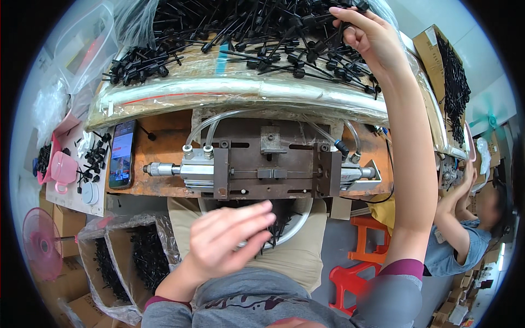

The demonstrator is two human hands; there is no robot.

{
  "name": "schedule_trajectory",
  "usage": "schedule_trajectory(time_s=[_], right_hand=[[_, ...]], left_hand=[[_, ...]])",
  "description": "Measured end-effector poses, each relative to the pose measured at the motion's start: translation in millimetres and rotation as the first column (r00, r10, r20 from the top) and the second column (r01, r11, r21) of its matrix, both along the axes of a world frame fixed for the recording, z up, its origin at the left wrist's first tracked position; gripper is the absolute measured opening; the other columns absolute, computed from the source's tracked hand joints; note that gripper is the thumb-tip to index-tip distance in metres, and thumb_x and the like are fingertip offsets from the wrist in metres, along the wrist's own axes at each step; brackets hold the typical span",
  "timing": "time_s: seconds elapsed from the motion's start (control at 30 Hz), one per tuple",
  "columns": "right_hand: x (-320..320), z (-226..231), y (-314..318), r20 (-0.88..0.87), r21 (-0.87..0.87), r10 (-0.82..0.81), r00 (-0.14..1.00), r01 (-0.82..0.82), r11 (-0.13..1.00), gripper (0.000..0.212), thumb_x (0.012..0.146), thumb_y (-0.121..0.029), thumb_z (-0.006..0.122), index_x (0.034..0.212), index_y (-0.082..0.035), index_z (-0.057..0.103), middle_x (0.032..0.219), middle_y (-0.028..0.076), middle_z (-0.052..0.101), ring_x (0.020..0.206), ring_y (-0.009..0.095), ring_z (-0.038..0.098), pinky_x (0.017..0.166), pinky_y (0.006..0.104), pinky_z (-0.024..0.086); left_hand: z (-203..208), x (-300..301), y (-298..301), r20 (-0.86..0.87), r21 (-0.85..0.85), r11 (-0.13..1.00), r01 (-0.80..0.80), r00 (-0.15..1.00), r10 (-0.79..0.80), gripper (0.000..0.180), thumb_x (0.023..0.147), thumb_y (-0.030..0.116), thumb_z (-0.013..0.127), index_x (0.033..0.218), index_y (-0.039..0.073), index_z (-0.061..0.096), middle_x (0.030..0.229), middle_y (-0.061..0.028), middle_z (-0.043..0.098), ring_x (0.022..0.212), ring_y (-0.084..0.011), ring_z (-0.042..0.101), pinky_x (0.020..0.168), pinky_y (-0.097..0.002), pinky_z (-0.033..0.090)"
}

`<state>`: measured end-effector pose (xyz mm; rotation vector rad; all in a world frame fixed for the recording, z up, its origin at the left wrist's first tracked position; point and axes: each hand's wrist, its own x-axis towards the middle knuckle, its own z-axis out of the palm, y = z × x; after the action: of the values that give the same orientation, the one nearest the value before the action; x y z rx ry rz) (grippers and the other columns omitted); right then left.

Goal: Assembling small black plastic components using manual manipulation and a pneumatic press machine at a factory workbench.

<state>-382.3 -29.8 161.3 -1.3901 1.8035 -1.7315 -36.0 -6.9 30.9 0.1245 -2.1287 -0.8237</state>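
Observation:
My right hand (372, 41) reaches over a heap of black plastic parts with thin stems (273, 41) at the far side. Its thumb and fingers are closed around a black plastic part (361, 5), partly hidden by the fingers. Above my lap, my left hand (232, 235) is open, fingers stretched and slightly blurred, holding nothing I can see. Just beyond it sits a brown metal fixture (246, 188) with a silver pneumatic cylinder (198, 174) on the left and another (350, 174) on the right. A small metal clamp block (272, 173) lies between them.
A phone (121, 156) and a pink cup (63, 168) stand on the left. Clear air tubes (219, 117) arch over the fixture. A white-rimmed tub (298, 229) of black parts rests on my lap. Red stools (350, 279) and another person (465, 240) are at the right.

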Motion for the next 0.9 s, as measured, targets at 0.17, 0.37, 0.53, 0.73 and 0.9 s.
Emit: schedule_trajectory(time_s=[0.17,0.37,0.53,0.73,0.9], right_hand=[[-7.9,-12.7,1.7,-0.068,0.060,0.086,0.994,-0.082,0.995,0.022,0.085,-0.018,0.075,0.101,-0.004,0.071,0.092,0.001,0.068,0.071,0.004,0.055,0.072,0.0194,0.046],[-21.0,-9.9,8.7,0.027,-0.114,0.033,0.999,-0.029,0.993,0.026,0.086,-0.018,0.075,0.105,-0.001,0.070,0.093,0.002,0.068,0.075,0.006,0.060,0.078,0.0203,0.049],[20.4,-7.8,36.3,0.162,-0.102,0.059,0.985,-0.042,0.994,0.023,0.088,-0.015,0.072,0.104,0.001,0.067,0.086,0.002,0.064,0.068,0.005,0.056,0.066,0.0189,0.043],[106.1,-36.6,95.6,0.494,0.054,0.191,0.848,-0.249,0.967,0.021,0.081,-0.010,0.076,0.096,0.002,0.068,0.082,0.006,0.068,0.055,0.008,0.058,0.053,0.0206,0.045],[126.4,-75.1,120.2,0.720,0.013,0.270,0.639,-0.402,0.915,0.014,0.081,0.000,0.075,0.092,0.002,0.067,0.080,0.007,0.067,0.053,0.009,0.058,0.049,0.0199,0.044]], left_hand=[[15.0,-2.8,-8.4,-0.029,-0.012,0.991,-0.134,0.991,0.134,0.031,0.071,-0.002,0.076,0.101,0.002,0.073,0.111,-0.0158,0.069,0.083,-0.0234,0.067,0.072,-0.0317,0.053],[9.7,-6.3,-2.5,-0.017,-0.043,0.991,-0.129,0.992,0.128,0.029,0.072,0.001,0.075,0.101,0.002,0.073,0.113,-0.0139,0.069,0.092,-0.0262,0.064,0.078,-0.0346,0.052],[15.8,-2.2,-13.2,-0.080,0.040,0.974,-0.225,0.971,0.227,0.036,0.075,0.000,0.073,0.111,-0.002,0.068,0.116,-0.0181,0.066,0.099,-0.0285,0.064,0.085,-0.0361,0.051],[20.4,-18.1,-25.1,-0.146,0.312,0.945,-0.094,0.979,0.145,0.066,0.075,0.004,0.078,0.135,-0.004,0.052,0.133,-0.0213,0.055,0.113,-0.0278,0.061,0.089,-0.0362,0.056],[17.9,0.7,-23.9,0.066,0.505,0.855,0.119,0.982,-0.175,0.048,0.072,-0.005,0.077,0.119,-0.001,0.067,0.109,-0.0165,0.070,0.091,-0.0223,0.069,0.077,-0.0323,0.057]])
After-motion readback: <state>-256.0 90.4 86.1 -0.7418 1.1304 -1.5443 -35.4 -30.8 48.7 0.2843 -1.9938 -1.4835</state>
